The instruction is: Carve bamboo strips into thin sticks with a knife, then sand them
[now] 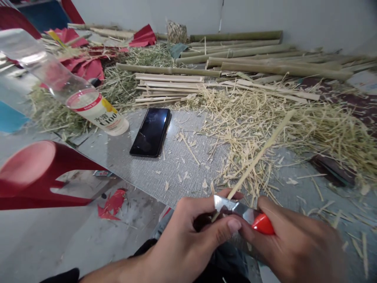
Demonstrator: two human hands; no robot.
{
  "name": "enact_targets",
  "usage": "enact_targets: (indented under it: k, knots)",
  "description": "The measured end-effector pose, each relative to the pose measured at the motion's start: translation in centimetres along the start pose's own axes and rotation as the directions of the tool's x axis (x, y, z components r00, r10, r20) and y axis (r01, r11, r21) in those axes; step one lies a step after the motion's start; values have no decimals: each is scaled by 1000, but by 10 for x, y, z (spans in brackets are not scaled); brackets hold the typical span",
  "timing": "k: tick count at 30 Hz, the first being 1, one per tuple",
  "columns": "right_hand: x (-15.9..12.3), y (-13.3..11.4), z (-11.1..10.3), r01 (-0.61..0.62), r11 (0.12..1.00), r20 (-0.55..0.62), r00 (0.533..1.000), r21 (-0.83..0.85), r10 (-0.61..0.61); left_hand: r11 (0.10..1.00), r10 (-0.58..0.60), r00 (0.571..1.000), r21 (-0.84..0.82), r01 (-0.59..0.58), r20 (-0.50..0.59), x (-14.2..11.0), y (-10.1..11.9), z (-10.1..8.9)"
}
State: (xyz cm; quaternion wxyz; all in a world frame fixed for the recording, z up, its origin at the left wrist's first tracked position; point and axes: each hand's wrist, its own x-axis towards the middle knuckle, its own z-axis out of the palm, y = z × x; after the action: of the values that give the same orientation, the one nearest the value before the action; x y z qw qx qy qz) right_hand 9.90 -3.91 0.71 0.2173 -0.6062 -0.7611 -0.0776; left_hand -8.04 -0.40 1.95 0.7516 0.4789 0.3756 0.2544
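My left hand (197, 236) is closed around the lower end of a thin bamboo strip (259, 159), which slants up and to the right over the table. In my right hand (294, 239) is a knife (243, 211) with a short, broad metal blade and a red handle, most of it hidden by the fingers. The blade lies across the strip close to where the left fingers grip it. My left thumb rests against or just beside the blade's near edge. Pale shavings (247, 137) are heaped on the table just beyond both hands.
A black phone (150, 131) and a clear plastic bottle (88, 104) stand left of centre. Bamboo poles (273, 67) and split strips (171, 84) lie along the back. A dark wallet-like object (332, 169) is at right. Beside the table's left edge is a red stool (29, 169).
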Motion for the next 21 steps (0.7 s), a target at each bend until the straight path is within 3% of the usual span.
enact_targets:
  k: [6,10,14,16,18,21]
  knots:
    - [-3,14,-1,13,996,65,998,-90,-7,998,-62,998,-15,62,-5,1,-4,-1]
    - [-2,43,-7,-154,951,-29,988,-267,152,995,-83,996,-66,80,-42,-4,-7,-3]
    - [2,41,-11,-84,993,32,996,86,81,970,-61,997,-237,50,-38,-2,-8,-5]
    - [4,27,-10,-138,960,54,990,243,129,966,-16,1000,-259,14,-5,1,-7,-5]
    - [6,9,-7,-297,876,104,955,380,279,979,30,999,-201,-26,18,4,-5,-5]
    - [10,-12,-2,-532,621,232,835,575,499,999,40,995,-33,-37,93,6,-3,-4]
